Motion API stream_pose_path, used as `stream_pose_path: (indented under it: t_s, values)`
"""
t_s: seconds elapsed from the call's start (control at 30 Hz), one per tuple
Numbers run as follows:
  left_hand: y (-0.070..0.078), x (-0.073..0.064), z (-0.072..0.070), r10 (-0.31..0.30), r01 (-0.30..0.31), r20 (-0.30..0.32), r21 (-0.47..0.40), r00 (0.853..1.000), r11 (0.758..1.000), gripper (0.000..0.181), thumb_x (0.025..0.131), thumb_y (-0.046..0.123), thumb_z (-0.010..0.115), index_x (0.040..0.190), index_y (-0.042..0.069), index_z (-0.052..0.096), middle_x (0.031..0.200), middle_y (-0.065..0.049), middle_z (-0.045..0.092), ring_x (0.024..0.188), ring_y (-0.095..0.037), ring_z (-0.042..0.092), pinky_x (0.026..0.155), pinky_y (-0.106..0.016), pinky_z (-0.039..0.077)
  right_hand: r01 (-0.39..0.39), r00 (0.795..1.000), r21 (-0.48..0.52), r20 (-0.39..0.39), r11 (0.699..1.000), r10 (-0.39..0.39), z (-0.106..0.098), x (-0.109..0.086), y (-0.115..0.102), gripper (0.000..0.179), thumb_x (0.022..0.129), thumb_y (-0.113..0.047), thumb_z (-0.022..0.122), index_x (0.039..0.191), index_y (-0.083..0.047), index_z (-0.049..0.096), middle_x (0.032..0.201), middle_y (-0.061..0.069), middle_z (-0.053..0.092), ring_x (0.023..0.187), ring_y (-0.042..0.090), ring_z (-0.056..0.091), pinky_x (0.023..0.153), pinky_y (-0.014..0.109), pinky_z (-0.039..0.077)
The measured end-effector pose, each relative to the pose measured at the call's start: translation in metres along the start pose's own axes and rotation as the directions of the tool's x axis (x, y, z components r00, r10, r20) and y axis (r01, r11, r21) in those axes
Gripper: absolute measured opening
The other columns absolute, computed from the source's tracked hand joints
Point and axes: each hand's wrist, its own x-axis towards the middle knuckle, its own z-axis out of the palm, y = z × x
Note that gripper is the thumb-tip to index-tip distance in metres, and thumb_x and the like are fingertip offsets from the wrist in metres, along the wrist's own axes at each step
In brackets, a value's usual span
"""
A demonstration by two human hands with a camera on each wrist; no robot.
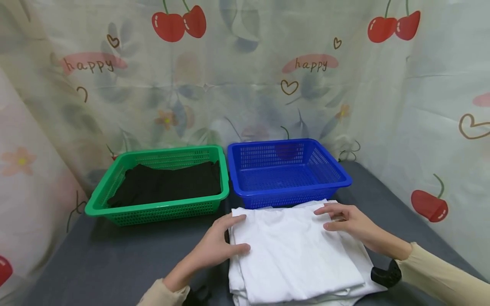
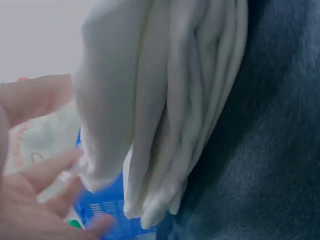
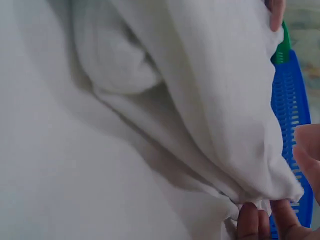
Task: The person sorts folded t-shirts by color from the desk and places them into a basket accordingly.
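A stack of folded white cloth [image 1: 292, 259] lies on the dark table in front of me, its layers showing along the left edge [image 2: 150, 125] in the left wrist view. My left hand [image 1: 217, 244] touches its upper left side, thumb and fingers spread apart. At the upper right of the stack is my right hand [image 1: 350, 219], with index finger and thumb apart over the cloth. In the right wrist view some fingertips [image 3: 248, 220] reach under a corner of the top layer [image 3: 280, 180], while the thumb stays away from it.
Behind the stack stands a blue plastic basket [image 1: 289, 191] with nothing visible inside. Left of it, a green basket [image 1: 157, 207] holds a folded black cloth [image 1: 168, 185]. Patterned curtains [image 1: 229, 97] close off the back and sides of the dark table [image 1: 126, 255].
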Motion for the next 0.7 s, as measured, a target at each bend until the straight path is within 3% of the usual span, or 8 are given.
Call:
stream_pose_path:
  t_s: [0.1,0.17,0.33,0.43,0.5,0.6,0.7]
  values:
    - [-0.0025,0.0023,-0.0007,0.054,-0.056,-0.050,-0.036,0.997,0.998,0.058,0.082,0.027,0.082,0.134,0.011,0.062,0.145,-0.008,0.045,0.134,-0.030,0.038,0.105,-0.058,0.032,0.030,0.999,0.009,-0.016,1.000,-0.030,0.0012,0.0037,0.0002,0.035,0.089,-0.014,0.073,0.123,-0.005,0.068,0.133,0.016,0.054,0.108,0.031,0.049,0.084,0.030,0.049]
    - [-0.0006,0.0020,-0.0012,0.059,-0.062,-0.038,-0.080,0.998,0.995,0.051,0.085,0.026,0.079,0.132,0.012,0.064,0.141,-0.005,0.046,0.131,-0.027,0.042,0.104,-0.054,0.036,0.046,0.999,0.026,-0.031,0.999,-0.045,0.0019,0.0053,0.0010,0.034,0.089,-0.012,0.074,0.121,-0.004,0.069,0.130,0.015,0.055,0.107,0.028,0.051,0.084,0.028,0.049]
    - [0.0050,0.0000,-0.0002,0.052,-0.048,0.038,-0.088,0.998,0.995,0.052,0.090,0.029,0.074,0.136,0.009,0.060,0.136,-0.011,0.050,0.117,-0.026,0.053,0.097,-0.047,0.045,0.065,0.997,0.067,-0.055,0.996,-0.062,0.0033,0.0050,0.0021,0.036,0.088,-0.011,0.074,0.123,-0.001,0.068,0.133,0.018,0.054,0.106,0.024,0.056,0.083,0.026,0.049]
    - [0.0059,-0.0009,0.0017,0.063,-0.062,0.036,-0.042,0.997,0.997,0.059,0.089,0.033,0.075,0.140,0.009,0.056,0.137,-0.009,0.052,0.117,-0.023,0.052,0.096,-0.047,0.045,0.096,0.993,0.092,-0.079,0.991,-0.088,0.0030,0.0028,0.0027,0.038,0.088,-0.009,0.073,0.124,0.001,0.067,0.132,0.018,0.055,0.103,0.022,0.058,0.079,0.027,0.051]
    - [0.0062,-0.0011,0.0024,0.065,-0.063,0.023,-0.056,0.998,0.996,0.062,0.089,0.032,0.075,0.142,0.009,0.054,0.138,-0.008,0.051,0.118,-0.024,0.052,0.095,-0.047,0.045,0.113,0.991,0.124,-0.079,0.986,-0.104,0.0024,0.0016,0.0030,0.039,0.089,-0.007,0.072,0.126,0.003,0.065,0.130,0.017,0.056,0.103,0.020,0.058,0.078,0.027,0.051]
    - [0.0060,0.0000,0.0026,0.045,-0.043,0.029,-0.079,0.999,0.996,0.061,0.089,0.031,0.074,0.143,0.010,0.053,0.142,-0.009,0.050,0.125,-0.024,0.048,0.096,-0.047,0.045,0.069,0.997,0.188,0.003,0.980,-0.071,0.0009,0.0019,0.0034,0.041,0.091,-0.007,0.070,0.130,0.003,0.062,0.120,0.014,0.060,0.091,0.016,0.055,0.070,0.027,0.046]
    - [0.0045,0.0002,0.0033,0.006,-0.001,0.088,-0.048,0.996,0.999,0.060,0.089,0.035,0.074,0.142,0.013,0.055,0.139,-0.008,0.053,0.120,-0.023,0.051,0.094,-0.045,0.045,-0.035,0.992,0.228,0.125,0.973,0.007,-0.0010,0.0033,0.0040,0.043,0.093,-0.010,0.067,0.134,0.000,0.059,0.111,0.010,0.058,0.068,0.019,0.041,0.058,0.032,0.032]
